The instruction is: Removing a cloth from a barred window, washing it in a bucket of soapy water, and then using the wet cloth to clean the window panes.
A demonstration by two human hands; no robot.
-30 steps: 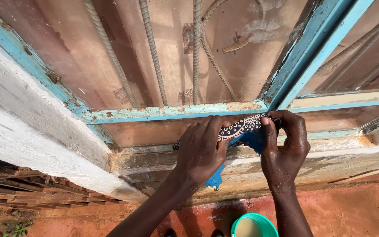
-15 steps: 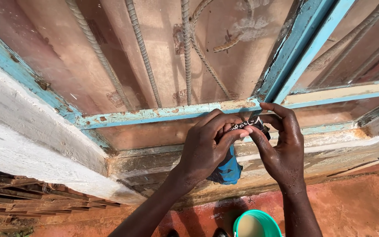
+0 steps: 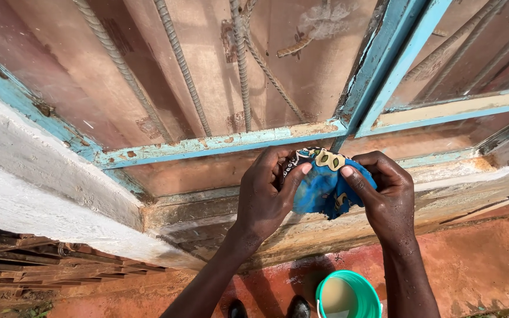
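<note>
Both my hands hold a blue patterned cloth [image 3: 324,187] bunched up in front of a window sill. My left hand [image 3: 264,194] grips its left side, thumb across the cloth's top edge. My right hand [image 3: 387,197] clasps the right side, fingers curled around it. The cloth sits just below the peeling light-blue window frame [image 3: 219,144], at the foot of its upright post. Behind the dusty glass run several twisted metal bars [image 3: 240,65].
A green bucket [image 3: 349,296] with murky water stands on the reddish ground below my hands. The worn sill [image 3: 207,215] runs left to right. A white plastered wall [image 3: 36,188] slopes away at left. A second window pane [image 3: 460,70] lies at right.
The cloth has been gathered from a thin stretched strip with a black dotted side into a bunched blue wad between both hands. The view has shifted slightly.
</note>
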